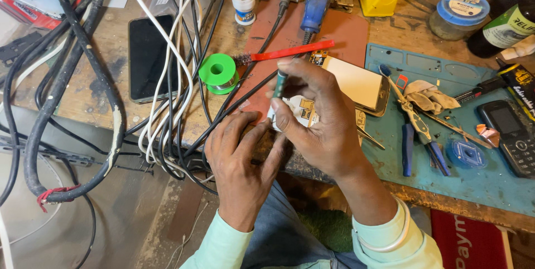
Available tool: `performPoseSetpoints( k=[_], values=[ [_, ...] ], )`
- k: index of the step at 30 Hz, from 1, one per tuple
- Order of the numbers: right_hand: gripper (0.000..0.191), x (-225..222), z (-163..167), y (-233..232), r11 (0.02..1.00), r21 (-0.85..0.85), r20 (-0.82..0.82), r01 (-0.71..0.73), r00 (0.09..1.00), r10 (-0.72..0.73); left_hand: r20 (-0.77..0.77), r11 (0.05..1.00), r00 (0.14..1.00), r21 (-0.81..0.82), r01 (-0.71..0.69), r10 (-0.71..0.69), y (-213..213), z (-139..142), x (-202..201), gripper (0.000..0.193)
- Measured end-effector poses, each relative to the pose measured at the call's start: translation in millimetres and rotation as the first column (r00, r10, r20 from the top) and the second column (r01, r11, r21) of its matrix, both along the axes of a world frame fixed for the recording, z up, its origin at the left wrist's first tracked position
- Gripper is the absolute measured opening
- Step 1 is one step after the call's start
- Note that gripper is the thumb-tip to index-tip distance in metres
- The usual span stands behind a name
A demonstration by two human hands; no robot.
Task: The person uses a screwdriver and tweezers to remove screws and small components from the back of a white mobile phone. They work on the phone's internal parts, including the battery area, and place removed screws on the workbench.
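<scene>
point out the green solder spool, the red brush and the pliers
green solder spool (218, 71), head view, on its top flange
red brush (292, 51), head view, middle of the handle
pliers (418, 127), head view, near the pivot

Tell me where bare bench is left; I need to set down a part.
Bare wood lies between the black phone and the thick cables; bare blue mat below the pliers. Crowded around the hands and along the bench's back.
</scene>
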State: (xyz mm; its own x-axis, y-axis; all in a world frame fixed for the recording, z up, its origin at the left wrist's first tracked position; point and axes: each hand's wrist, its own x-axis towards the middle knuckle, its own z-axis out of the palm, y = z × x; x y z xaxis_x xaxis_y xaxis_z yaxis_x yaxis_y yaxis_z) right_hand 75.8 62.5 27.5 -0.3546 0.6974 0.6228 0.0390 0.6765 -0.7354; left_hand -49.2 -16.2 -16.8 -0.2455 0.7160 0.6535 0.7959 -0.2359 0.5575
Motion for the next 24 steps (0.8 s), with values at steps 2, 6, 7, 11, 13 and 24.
performPoseSetpoints(
  k=[2,6,7,11,13,24],
  values=[
    [0.043,-0.2,14.9,-0.7,0.996,-0.028,-0.014,-0.088,0.996,0.088,0.000,1.000,1.000,-0.007,-0.002,0.002,-0.9,-0.4,-0.3,0.034],
    [0.035,5.2,53.4,7.5,0.936,0.346,0.438,0.063,0.872,-0.220,0.004,1.000,1.000,-0.001,-0.008,0.008,0.3,-1.4,-0.1,0.034],
    [0.038,6.6,62.6,10.6,0.872,0.480,0.561,0.097,0.730,-0.390,0.006,1.000,1.000,0.003,-0.004,0.004,0.3,-1.6,0.0,0.034],
    [0.046,4.0,86.9,22.1,0.874,0.483,0.813,-0.051,0.398,-0.426,0.009,1.000,1.000,0.016,0.003,-0.003,1.3,-2.2,0.7,0.033],
    [0.037,1.6,94.2,27.6,0.868,0.470,0.862,-0.158,0.290,-0.415,0.008,1.000,1.000,0.011,-0.007,0.006,1.2,-2.5,1.1,0.033],
    [0.035,-3.4,112.3,45.0,0.889,0.281,0.959,-0.361,0.147,-0.244,0.016,1.000,1.000,-0.005,-0.008,0.008,-1.8,-3.0,0.5,0.033]
  ],
)
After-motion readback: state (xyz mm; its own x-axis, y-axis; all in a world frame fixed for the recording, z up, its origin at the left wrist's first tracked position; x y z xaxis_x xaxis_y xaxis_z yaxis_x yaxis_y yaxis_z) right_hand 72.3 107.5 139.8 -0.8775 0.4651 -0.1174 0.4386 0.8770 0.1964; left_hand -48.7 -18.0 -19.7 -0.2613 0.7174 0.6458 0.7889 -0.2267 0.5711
